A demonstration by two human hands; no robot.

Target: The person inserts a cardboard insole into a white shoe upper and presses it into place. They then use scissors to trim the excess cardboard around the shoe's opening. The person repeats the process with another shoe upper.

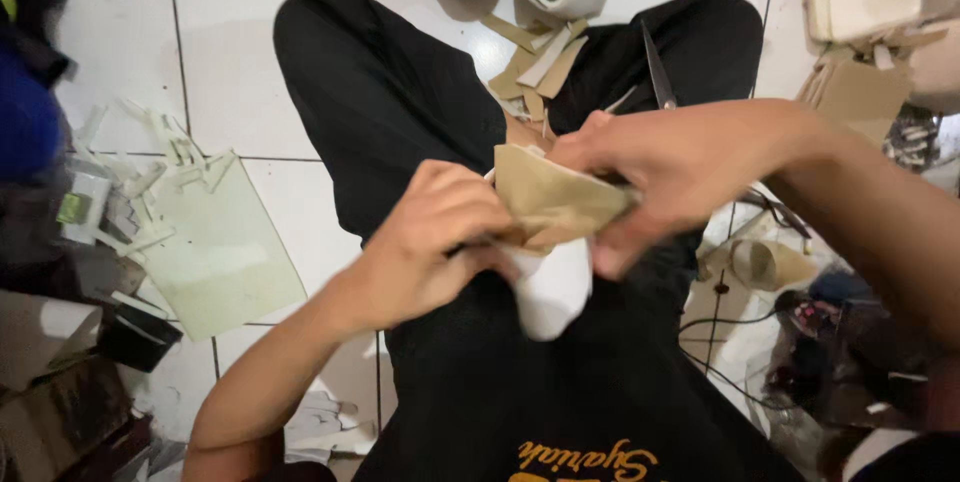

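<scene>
Centre of the frame, over the lap: left hand [440,242] pinches the tan sheet [555,202] against the white piece [552,292]; right hand [665,172] closes its grip on the sheet's far edge. Best kept taut, edges aligned. Scissors [658,72] lie just above.

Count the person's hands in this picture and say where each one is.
2. The left hand grips the tan-and-white piece from the lower left; the right hand pinches it from the right, above the lap. No other hands show.
</scene>
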